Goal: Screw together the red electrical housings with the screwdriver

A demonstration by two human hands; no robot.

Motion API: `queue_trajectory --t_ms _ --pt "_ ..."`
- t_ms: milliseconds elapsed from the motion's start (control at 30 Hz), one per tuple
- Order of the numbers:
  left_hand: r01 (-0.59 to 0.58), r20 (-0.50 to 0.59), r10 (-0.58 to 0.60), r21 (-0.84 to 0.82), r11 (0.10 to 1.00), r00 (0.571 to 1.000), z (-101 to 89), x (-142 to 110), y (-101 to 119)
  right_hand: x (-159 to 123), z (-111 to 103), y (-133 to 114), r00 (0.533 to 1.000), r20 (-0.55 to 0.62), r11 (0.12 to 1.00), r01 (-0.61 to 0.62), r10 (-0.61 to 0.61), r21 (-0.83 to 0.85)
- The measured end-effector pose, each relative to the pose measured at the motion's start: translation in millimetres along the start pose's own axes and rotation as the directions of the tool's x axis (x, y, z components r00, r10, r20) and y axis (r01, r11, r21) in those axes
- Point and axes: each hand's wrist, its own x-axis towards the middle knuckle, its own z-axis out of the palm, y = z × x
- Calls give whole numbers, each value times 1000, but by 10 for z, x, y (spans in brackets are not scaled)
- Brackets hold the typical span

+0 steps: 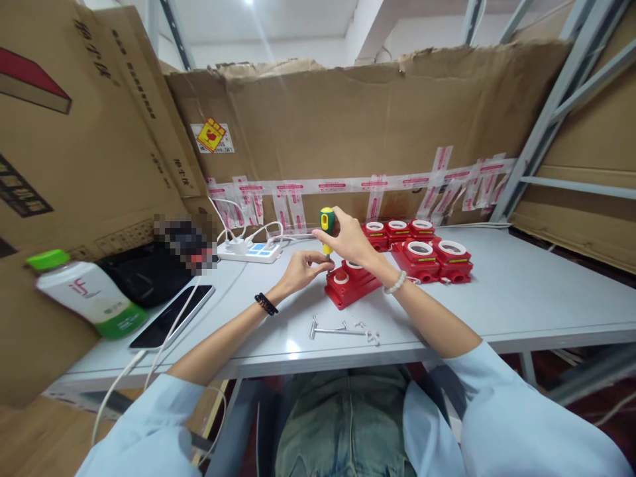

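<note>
My right hand (348, 237) is closed round the handle of a green and yellow screwdriver (326, 220), which stands upright. Its shaft points down at the left corner of a red housing (348, 293) with a round red part on top. My left hand (304, 270) pinches with thumb and fingers close to the screwdriver's lower shaft, at that same corner. Whether it grips the shaft or a small screw there is too small to tell. My right forearm hides part of the housing. In front of it lie a metal T-shaped rod (338, 330) and small white pieces (371, 338).
Several red housings with white rings (421, 249) stand at the back right. To the left are a white power strip (251, 252) with plugs, a phone (173, 317) with a cable, a green-capped bottle (92, 295) and a black pouch (149, 268). Cardboard (348, 132) walls the back.
</note>
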Motion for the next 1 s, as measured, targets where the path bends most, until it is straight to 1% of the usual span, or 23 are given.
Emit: queue_trajectory --t_ms 100,233,333,400,467,533,600,667,733,833,900,933,1000 --pt "14 -2 -14 -14 1000 1000 -11 1 -6 -8 -27 -18 1000 -7 999 11 -11 -32" --pt "-9 -11 8 -27 1000 1000 10 3 -32 -3 -26 1 999 29 998 33 -34 46" --pt "-10 -70 7 -36 999 998 62 -3 -53 -11 -13 -4 998 39 997 53 -55 58" --pt "-18 -93 17 -8 1000 996 83 -21 -50 -21 -13 -19 996 52 996 71 -73 46" --pt "-38 -65 41 45 998 997 73 -50 -28 -31 -23 -27 994 61 995 89 -92 48" --pt "-68 -6 69 76 995 998 32 -79 2 -38 -34 -17 994 64 994 89 -93 64" --pt "-84 46 82 57 995 996 -16 -92 22 -41 -40 6 995 58 994 72 -77 82" --pt "-75 66 73 17 997 995 -42 -82 19 -42 -39 25 997 42 995 59 -63 86" --pt "-49 40 50 -13 999 998 -30 -53 -1 -41 -36 26 998 23 995 62 -64 78" --pt "-35 -61 31 -65 997 998 29 -13 -31 -41 -33 -5 998 8 995 66 -67 80" --pt "-41 -96 32 -88 995 995 55 -10 -32 -42 -32 -29 998 0 994 63 -63 85" --pt "-47 -83 39 -95 994 996 59 -15 -26 -42 -32 -36 998 -4 995 59 -59 84" --pt "-61 -9 61 -97 993 998 52 -32 -10 -43 -29 -36 999 -10 996 46 -46 83"
